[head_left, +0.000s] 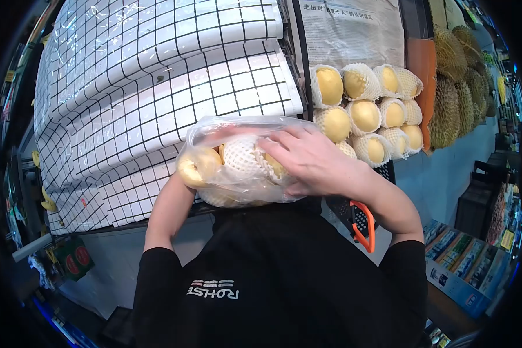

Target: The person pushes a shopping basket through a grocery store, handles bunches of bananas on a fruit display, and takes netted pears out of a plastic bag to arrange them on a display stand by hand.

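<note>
A clear plastic bag (243,188) in front of my chest holds several yellow round fruits, some in white foam nets. My right hand (301,153) lies over the bag's right side, fingers spread across a netted fruit (274,165). At the bag's left end is a bare yellow fruit (191,169). My left arm reaches up behind that end; my left hand (223,134) shows only blurred through the plastic, and its fingers cannot be made out. A white foam net (240,156) covers a fruit in the middle.
Netted yellow fruits (365,116) stand in rows at the right, below a newspaper sheet (354,35). White checked cloth (174,87) covers the stepped display at the left. Durians (446,110) are at the far right, above a blue box (464,267). An orange handle (362,226) hangs beside my right arm.
</note>
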The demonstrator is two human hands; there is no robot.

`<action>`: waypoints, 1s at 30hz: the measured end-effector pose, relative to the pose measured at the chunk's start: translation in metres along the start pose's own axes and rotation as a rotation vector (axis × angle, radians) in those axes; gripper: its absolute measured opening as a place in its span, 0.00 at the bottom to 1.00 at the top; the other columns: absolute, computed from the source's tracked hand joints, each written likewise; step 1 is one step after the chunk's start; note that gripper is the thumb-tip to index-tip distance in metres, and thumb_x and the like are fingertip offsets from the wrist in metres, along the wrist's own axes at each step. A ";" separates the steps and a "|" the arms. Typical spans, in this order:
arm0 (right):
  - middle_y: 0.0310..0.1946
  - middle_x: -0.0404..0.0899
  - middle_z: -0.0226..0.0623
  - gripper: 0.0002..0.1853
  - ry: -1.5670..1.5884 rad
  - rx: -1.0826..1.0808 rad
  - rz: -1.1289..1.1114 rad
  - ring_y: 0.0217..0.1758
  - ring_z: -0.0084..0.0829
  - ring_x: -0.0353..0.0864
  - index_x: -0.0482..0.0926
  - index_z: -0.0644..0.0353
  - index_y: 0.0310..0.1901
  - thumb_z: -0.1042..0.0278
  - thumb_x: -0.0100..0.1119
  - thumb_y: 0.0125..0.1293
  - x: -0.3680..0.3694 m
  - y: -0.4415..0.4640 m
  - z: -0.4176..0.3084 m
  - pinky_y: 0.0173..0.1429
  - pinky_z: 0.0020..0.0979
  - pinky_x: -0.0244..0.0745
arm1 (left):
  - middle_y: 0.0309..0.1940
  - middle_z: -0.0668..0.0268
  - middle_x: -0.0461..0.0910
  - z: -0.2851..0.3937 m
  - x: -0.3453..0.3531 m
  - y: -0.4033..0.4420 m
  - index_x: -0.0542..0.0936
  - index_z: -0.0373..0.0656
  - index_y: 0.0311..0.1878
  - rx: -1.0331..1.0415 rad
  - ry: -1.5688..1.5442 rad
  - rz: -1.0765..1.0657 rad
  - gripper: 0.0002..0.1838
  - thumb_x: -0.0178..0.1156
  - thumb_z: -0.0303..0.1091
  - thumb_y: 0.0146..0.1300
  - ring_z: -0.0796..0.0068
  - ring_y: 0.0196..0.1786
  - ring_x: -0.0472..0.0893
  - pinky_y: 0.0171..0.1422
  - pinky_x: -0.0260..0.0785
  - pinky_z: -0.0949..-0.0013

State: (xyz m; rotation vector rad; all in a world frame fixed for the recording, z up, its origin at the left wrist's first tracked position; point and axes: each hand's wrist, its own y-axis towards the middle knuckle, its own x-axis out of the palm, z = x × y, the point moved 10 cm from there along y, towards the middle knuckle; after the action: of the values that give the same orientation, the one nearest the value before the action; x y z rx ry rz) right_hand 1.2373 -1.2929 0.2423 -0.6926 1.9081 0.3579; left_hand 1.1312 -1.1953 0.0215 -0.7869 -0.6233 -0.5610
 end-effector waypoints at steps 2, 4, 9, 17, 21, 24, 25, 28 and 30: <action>0.51 0.76 0.45 0.44 -0.103 0.015 0.012 0.55 0.43 0.78 0.69 0.64 0.57 0.54 0.80 0.40 0.006 0.006 0.014 0.56 0.43 0.71 | 0.49 0.57 0.82 0.000 -0.002 0.002 0.76 0.37 0.59 0.011 -0.012 -0.001 0.19 0.56 0.39 0.71 0.65 0.51 0.82 0.59 0.78 0.60; 0.49 0.76 0.45 0.45 -0.104 0.004 0.033 0.53 0.44 0.78 0.69 0.65 0.57 0.53 0.81 0.39 0.004 0.010 0.015 0.56 0.43 0.71 | 0.50 0.57 0.82 0.001 -0.004 0.003 0.76 0.37 0.60 0.026 -0.028 -0.005 0.19 0.56 0.39 0.71 0.65 0.51 0.83 0.59 0.78 0.60; 0.55 0.74 0.48 0.47 0.103 0.057 -0.116 0.57 0.48 0.75 0.66 0.62 0.65 0.58 0.79 0.42 0.011 0.008 0.007 0.63 0.45 0.69 | 0.50 0.57 0.82 0.002 -0.011 0.005 0.75 0.37 0.60 0.065 -0.055 -0.007 0.19 0.55 0.38 0.72 0.64 0.51 0.83 0.58 0.78 0.59; 0.51 0.77 0.50 0.46 0.134 0.035 -0.192 0.54 0.50 0.79 0.63 0.65 0.66 0.63 0.74 0.43 0.014 0.010 0.020 0.62 0.45 0.70 | 0.50 0.56 0.81 0.003 -0.018 -0.004 0.75 0.37 0.61 0.083 -0.054 0.002 0.20 0.55 0.37 0.72 0.64 0.51 0.83 0.58 0.79 0.59; 0.53 0.76 0.46 0.49 0.138 0.083 -0.348 0.60 0.49 0.75 0.61 0.59 0.70 0.61 0.75 0.45 0.021 0.011 0.019 0.72 0.54 0.61 | 0.51 0.56 0.81 0.005 -0.020 -0.006 0.74 0.37 0.61 0.083 -0.036 0.004 0.20 0.55 0.37 0.72 0.64 0.51 0.83 0.58 0.79 0.59; 0.54 0.76 0.47 0.52 0.155 0.119 -0.313 0.61 0.48 0.75 0.59 0.59 0.72 0.62 0.76 0.44 0.017 0.008 0.018 0.74 0.54 0.58 | 0.51 0.56 0.81 0.006 -0.024 -0.007 0.74 0.36 0.62 0.082 -0.021 0.012 0.20 0.55 0.36 0.72 0.64 0.51 0.83 0.58 0.79 0.59; 0.54 0.76 0.47 0.52 0.154 0.117 -0.315 0.61 0.48 0.75 0.59 0.59 0.72 0.62 0.76 0.44 0.018 0.006 0.016 0.74 0.54 0.58 | 0.51 0.56 0.81 0.005 -0.026 -0.007 0.74 0.36 0.62 0.082 -0.018 0.015 0.20 0.55 0.36 0.72 0.64 0.51 0.83 0.57 0.80 0.59; 0.55 0.75 0.49 0.56 0.219 0.179 -0.206 0.63 0.47 0.74 0.54 0.61 0.75 0.63 0.76 0.43 0.016 0.000 0.025 0.74 0.51 0.59 | 0.51 0.56 0.81 0.003 -0.029 -0.011 0.74 0.36 0.62 0.071 -0.005 0.018 0.20 0.54 0.36 0.72 0.64 0.52 0.83 0.57 0.80 0.59; 0.60 0.73 0.50 0.60 0.409 0.182 -0.016 0.66 0.46 0.72 0.50 0.64 0.76 0.64 0.77 0.43 0.009 -0.002 0.032 0.76 0.48 0.58 | 0.51 0.56 0.81 0.001 -0.033 -0.012 0.74 0.36 0.62 0.062 0.007 0.025 0.20 0.54 0.36 0.73 0.64 0.52 0.83 0.57 0.80 0.59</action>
State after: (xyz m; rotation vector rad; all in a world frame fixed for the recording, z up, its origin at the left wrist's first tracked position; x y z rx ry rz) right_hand 1.2594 -1.2796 0.2208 -0.6955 2.2851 0.0281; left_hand 1.1000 -1.1941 0.0052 -0.7334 -0.6208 -0.5190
